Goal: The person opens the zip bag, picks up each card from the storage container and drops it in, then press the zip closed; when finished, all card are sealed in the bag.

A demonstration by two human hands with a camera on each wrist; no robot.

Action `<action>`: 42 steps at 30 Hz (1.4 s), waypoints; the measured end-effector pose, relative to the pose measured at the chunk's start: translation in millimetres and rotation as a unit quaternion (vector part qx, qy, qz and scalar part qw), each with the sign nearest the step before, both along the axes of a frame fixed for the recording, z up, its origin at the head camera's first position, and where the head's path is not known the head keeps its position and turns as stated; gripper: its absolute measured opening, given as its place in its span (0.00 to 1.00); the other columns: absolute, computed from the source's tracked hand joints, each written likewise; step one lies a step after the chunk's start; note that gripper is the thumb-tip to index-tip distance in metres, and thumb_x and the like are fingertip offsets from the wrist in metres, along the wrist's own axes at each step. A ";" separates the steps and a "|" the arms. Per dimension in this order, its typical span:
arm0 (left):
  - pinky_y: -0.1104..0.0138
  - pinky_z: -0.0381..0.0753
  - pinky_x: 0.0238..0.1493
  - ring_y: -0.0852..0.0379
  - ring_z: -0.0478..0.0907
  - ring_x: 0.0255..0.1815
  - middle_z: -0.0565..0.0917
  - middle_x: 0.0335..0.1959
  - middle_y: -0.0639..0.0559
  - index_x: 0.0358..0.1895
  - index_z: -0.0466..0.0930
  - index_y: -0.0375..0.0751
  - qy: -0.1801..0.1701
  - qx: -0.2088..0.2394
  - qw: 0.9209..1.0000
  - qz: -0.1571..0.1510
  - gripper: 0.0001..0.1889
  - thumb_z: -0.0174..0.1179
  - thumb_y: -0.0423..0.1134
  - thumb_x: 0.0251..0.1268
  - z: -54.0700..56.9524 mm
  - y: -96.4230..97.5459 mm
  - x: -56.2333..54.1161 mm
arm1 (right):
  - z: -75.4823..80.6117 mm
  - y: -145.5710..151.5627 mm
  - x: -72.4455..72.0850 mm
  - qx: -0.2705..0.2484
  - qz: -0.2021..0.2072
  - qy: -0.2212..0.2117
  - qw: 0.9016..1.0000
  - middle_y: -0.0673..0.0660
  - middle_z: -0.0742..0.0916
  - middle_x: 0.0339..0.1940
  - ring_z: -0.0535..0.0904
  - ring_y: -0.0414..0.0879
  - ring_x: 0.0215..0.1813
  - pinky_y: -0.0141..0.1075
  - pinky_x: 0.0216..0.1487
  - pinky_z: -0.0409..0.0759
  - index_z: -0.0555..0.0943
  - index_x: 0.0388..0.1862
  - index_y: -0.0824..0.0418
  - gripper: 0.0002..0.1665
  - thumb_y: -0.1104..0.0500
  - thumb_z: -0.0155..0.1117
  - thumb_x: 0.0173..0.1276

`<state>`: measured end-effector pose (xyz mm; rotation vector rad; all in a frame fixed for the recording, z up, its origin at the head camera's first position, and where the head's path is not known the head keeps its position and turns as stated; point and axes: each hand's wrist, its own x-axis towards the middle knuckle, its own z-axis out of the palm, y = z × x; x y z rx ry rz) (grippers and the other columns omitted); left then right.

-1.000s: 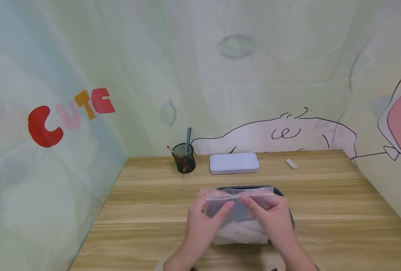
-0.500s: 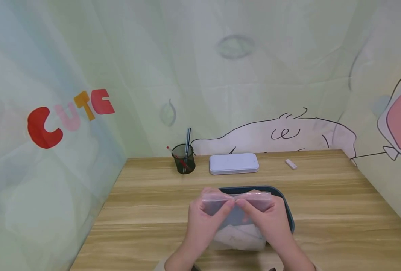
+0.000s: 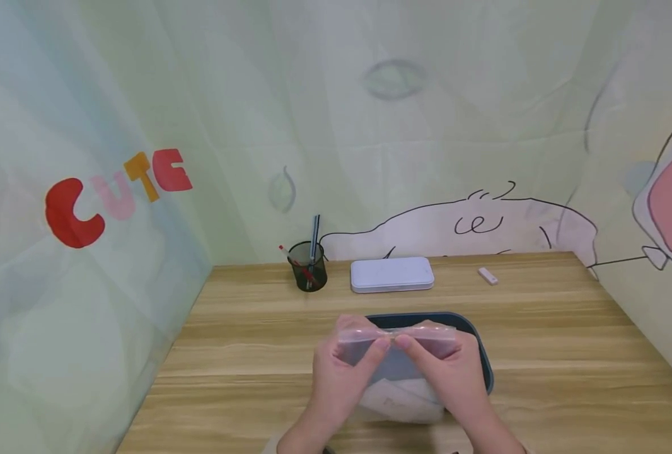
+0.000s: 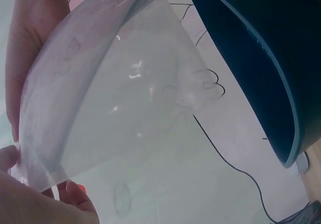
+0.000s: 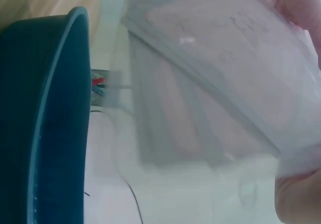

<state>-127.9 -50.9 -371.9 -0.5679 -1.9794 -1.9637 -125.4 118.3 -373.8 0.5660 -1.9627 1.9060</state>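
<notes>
A clear plastic bag (image 3: 395, 362) hangs upright between both hands, its top edge spread sideways. The left hand (image 3: 338, 369) pinches that edge on the left, with its thumb on the near side. At the other end the right hand (image 3: 457, 372) pinches it the same way, and the two thumb tips come close together at the middle. A whitish, folded thin sheet (image 3: 401, 400) shows in the bag's lower part; its kind is unclear. In the left wrist view the bag (image 4: 135, 98) looks see-through and creased. Behind it stands a dark teal bin (image 3: 483, 356), partly hidden.
Along the back of the wood-grain table (image 3: 245, 353) stand a black mesh pen cup (image 3: 307, 271) with pens, a pale flat case (image 3: 393, 275) and a small white block (image 3: 488, 275). Printed cloth walls (image 3: 336, 126) enclose the table's back and sides.
The thumb tips have come closer together along the bag's top edge. The bag has dropped slightly, and more of the bin's right rim shows. Both hands still pinch the bag.
</notes>
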 end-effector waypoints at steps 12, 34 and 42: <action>0.65 0.75 0.48 0.50 0.75 0.41 0.84 0.28 0.54 0.33 0.86 0.40 0.123 -0.020 0.991 0.040 0.06 0.68 0.26 0.54 2.7 -14.3 -8.0 | 5.6 9.6 0.9 -0.010 -0.018 -0.025 0.999 0.57 0.88 0.32 0.83 0.46 0.34 0.35 0.33 0.83 0.87 0.35 0.66 0.05 0.69 0.69 0.60; 0.64 0.72 0.53 0.50 0.75 0.44 0.85 0.28 0.55 0.30 0.86 0.40 0.114 -0.026 0.991 0.068 0.06 0.65 0.26 0.57 9.7 -33.2 -12.8 | 7.8 25.9 2.5 0.027 -0.023 0.021 0.999 0.56 0.88 0.35 0.83 0.48 0.26 0.36 0.28 0.81 0.85 0.44 0.65 0.16 0.68 0.48 0.75; 0.63 0.72 0.53 0.49 0.74 0.45 0.85 0.28 0.51 0.25 0.83 0.39 0.131 -0.009 0.990 0.048 0.08 0.62 0.23 0.59 8.2 -36.3 -14.2 | 9.4 27.4 2.7 0.017 0.022 0.047 0.998 0.59 0.88 0.33 0.80 0.54 0.54 0.33 0.40 0.78 0.85 0.38 0.65 0.23 0.68 0.39 0.77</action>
